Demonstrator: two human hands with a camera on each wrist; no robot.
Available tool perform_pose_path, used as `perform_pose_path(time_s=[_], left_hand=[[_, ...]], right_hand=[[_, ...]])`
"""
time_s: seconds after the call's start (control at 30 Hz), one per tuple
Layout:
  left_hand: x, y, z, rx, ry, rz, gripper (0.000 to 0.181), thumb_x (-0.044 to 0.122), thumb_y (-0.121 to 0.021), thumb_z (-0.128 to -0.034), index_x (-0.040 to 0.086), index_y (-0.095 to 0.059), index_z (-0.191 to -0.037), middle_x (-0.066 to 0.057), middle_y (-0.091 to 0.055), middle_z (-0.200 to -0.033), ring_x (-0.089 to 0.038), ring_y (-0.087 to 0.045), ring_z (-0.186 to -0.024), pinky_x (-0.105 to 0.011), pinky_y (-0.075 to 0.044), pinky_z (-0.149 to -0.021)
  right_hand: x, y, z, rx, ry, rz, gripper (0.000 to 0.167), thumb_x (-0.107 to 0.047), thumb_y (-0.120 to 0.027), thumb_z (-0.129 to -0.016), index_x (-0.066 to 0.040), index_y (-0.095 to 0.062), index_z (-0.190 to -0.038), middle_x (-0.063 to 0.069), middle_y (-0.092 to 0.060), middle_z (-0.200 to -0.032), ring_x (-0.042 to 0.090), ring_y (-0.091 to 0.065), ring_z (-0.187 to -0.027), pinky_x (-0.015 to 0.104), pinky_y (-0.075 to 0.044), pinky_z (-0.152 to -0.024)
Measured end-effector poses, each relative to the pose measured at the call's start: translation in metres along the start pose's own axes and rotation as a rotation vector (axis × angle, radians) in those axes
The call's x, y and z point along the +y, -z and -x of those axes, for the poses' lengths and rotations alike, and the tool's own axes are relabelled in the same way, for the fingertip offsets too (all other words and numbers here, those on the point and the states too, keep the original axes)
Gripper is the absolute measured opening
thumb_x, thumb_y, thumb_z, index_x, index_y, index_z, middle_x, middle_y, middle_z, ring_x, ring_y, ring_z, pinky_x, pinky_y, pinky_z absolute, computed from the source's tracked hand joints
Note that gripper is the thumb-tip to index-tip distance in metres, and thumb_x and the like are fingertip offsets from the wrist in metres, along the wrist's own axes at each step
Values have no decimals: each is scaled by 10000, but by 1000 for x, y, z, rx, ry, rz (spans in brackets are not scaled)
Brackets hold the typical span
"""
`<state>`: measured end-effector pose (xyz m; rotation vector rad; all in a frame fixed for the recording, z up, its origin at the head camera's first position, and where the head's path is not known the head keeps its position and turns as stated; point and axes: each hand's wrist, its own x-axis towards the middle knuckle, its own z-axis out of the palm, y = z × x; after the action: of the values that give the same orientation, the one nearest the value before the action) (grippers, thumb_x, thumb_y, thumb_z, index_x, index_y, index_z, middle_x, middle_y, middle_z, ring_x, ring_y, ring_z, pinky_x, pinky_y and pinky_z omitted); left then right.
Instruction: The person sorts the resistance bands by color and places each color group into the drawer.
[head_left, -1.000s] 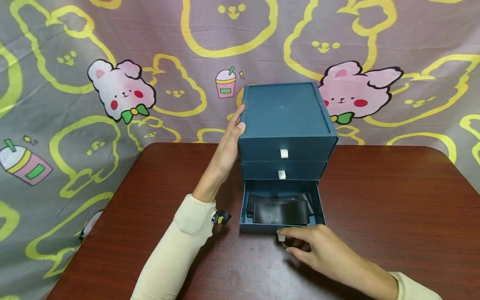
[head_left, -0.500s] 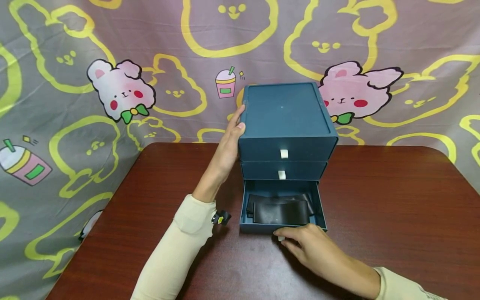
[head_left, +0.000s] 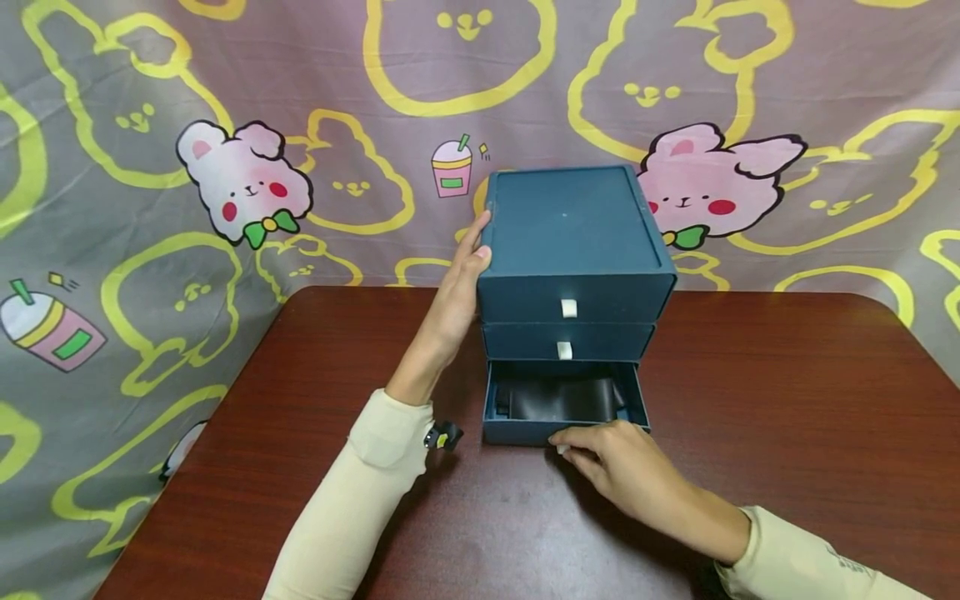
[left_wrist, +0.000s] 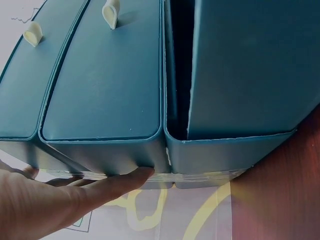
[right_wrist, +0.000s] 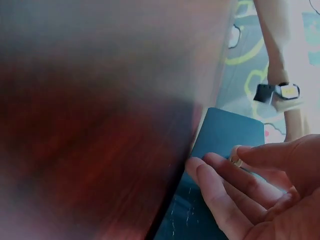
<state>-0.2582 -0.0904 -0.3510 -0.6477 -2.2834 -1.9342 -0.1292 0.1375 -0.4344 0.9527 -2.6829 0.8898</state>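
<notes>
A dark blue cabinet [head_left: 570, 217] of stacked drawers stands on the table. Its bottom drawer [head_left: 517, 432] is partly pulled out, with folded black sheets [head_left: 562, 400] lying inside. My right hand [head_left: 637, 471] pinches the pale pull tab [right_wrist: 235, 156] on that drawer's front between thumb and finger; the tab is mostly covered in the head view. On the cabinet's left side my left hand [head_left: 452, 304] rests with its fingers stretched along the wall. In the left wrist view, the left hand's thumb [left_wrist: 127, 182] presses against the side of the drawer units.
Two upper drawers, each with a pale tab [head_left: 569, 308], are closed. Brown wooden table [head_left: 787, 400] surrounds the cabinet. A patterned cloth [head_left: 337, 75] hangs behind and at the left. A small black device [head_left: 442, 436] sits at the left wrist.
The bottom drawer has slid inward a little, and my right hand has moved with it, its fingers closing on the tab. The left hand has stayed in place.
</notes>
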Motion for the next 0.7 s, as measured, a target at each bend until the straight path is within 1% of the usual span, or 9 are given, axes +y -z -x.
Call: perform_pose_path(time_s=[0.1,0.13,0.23,0.27,0.5,0.7], left_hand=[[-1,0,0,-2,0,0,613,385,-315,-1102,266,-173,-1687,39,-98,-1762,-184,-88,-1624,-620,-55,-1295],[-1,0,0,-2,-1,0,614,384,-315,-1102,265,-173,-1687,38,-97,-1762,-184,-88,-1625,-621,-56,-1295],[0,0,-1,-3,-1,3,617,385,-316,-1101,263,-171,-1688,40,-93,-1763,-185,-84,-1626,-618,-58,-1295],[0,0,-1,-4,-2,4,617,384,-317,-1101,261,-171,-1688,42,-92,-1763,-184,-82,-1627,-614,-59,-1296],[1,0,0,-11,-1,3,612,393,-315,-1104,272,-174,-1688,57,-97,-1762,-171,-84,-1627,-594,-64,-1301],[1,0,-1,-3,7,8,613,394,-316,-1099,275,-184,-1686,42,-102,-1760,-178,-87,-1626,-604,-64,-1296]], right_hand=[[4,1,-5,-9,-27,-11,200,-14,-750,-923,-138,-816,-1066,6,-820,-1024,-74,-578,-670,172,-436,-552],[6,2,-7,-11,-39,-18,199,-18,-749,-927,-141,-817,-1067,10,-820,-1027,-88,-517,-621,167,-405,-529],[11,4,-13,-22,-64,-41,203,-26,-738,-941,-137,-817,-1090,31,-818,-1041,-83,-333,-529,169,-326,-482],[13,5,-15,-24,-73,-44,204,-30,-736,-944,-136,-817,-1099,33,-817,-1036,-81,-312,-516,171,-315,-475],[29,9,-29,-37,-122,-68,213,-27,-728,-950,-95,-809,-1134,75,-814,-1025,-51,-305,-475,183,-314,-475],[38,7,-42,-16,-142,-47,192,-42,-731,-950,-94,-815,-1115,72,-813,-1041,-30,-340,-499,204,-343,-516]])
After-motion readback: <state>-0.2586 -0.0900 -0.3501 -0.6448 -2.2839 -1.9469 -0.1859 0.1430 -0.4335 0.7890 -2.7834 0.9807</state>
